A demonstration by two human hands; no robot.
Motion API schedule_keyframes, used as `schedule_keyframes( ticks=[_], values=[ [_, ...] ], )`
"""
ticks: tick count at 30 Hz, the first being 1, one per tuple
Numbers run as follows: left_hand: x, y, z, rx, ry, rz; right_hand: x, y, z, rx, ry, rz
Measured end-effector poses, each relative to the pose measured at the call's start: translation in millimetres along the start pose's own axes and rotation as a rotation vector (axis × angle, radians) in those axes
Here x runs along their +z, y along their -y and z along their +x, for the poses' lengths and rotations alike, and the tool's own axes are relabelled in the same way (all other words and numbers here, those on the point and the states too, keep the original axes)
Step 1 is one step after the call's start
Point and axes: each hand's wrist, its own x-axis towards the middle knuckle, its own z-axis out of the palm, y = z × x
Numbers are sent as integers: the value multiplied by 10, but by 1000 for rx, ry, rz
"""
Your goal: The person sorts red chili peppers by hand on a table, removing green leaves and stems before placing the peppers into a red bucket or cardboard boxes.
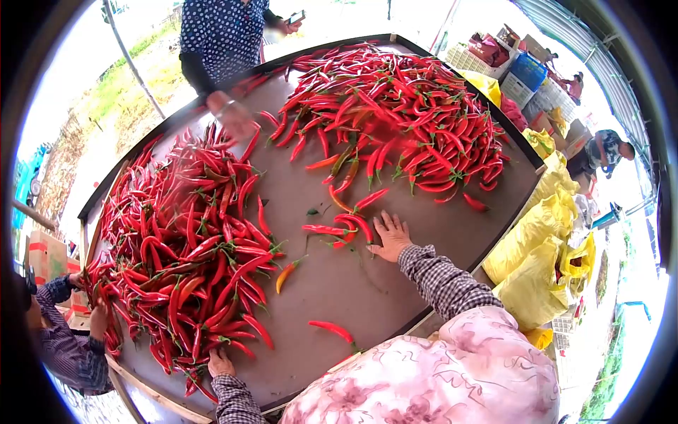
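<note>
My right hand (392,237) lies on the brown tabletop with its fingers spread. Its fingertips are beside a few loose red chili peppers (359,225) in the middle. My left hand (220,363) is at the near edge of the big left heap of red chili peppers (191,247). Its fingers stretch toward the heap and touch the peppers at its edge; I see nothing held in them. A single red pepper (332,329) lies between my two hands, close to the front edge, and an orange pepper (285,277) lies beside the left heap.
A second heap of chili peppers (424,127) covers the table's far right. Across the table, a person's blurred hand (232,116) is over the left heap. Another person's hand (97,321) touches the heap's left side. Full yellow sacks (533,240) stand along the right edge.
</note>
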Motion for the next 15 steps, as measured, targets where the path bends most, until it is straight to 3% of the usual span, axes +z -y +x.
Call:
schedule_keyframes(
  ticks=[3,5,7,9,11,13,15],
  values=[
    [76,36,-4,37,-67,-86,-30,4,-2,6,11,5],
    [-51,-518,-236,-33,-218,-285,-37,2,7,6,17,6],
    [-318,-1401,-600,52,-203,-275,-3,-5,4,2,-1,14],
    [118,-1544,-735,277,-116,-337,11,-15,-4,-5,0,8],
    [427,-1811,-932,306,22,-325,-8,9,7,-14,-11,7],
    [285,-2254,-1086,446,506,-6,-58,3,-20,-23,3,-27],
    [338,-2397,-1136,529,542,-3,-199,-69,-37,-45,-37,-12]
  ],
)
